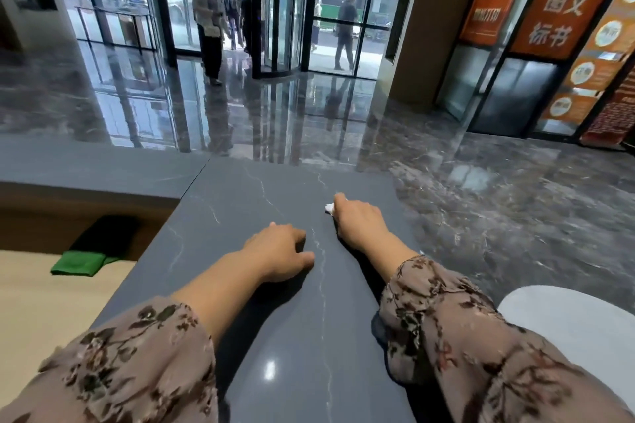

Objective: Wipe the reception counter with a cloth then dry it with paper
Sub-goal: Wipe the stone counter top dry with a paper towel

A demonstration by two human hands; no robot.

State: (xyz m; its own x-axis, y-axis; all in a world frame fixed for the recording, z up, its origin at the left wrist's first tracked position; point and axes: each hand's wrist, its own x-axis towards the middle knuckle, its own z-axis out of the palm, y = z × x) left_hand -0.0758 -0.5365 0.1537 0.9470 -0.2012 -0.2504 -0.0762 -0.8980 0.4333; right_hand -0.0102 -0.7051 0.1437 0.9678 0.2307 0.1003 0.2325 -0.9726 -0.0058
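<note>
The reception counter [240,203] is a dark grey stone slab with thin white veins, running away from me. My right hand [359,220] presses down on it near the far right edge, closed over a wad of white paper [329,208] that shows only at the fingertips. My left hand [280,252] rests palm down on the counter's middle, fingers loosely curled, holding nothing. A folded green cloth [80,263] lies on the lower beige desk to the left, apart from both hands.
A lower beige desk [31,312] sits left of the counter, with a raised grey ledge [86,172] behind it. A pale round surface [567,319] is at the lower right. Beyond the counter, several people stand near glass revolving doors [275,10].
</note>
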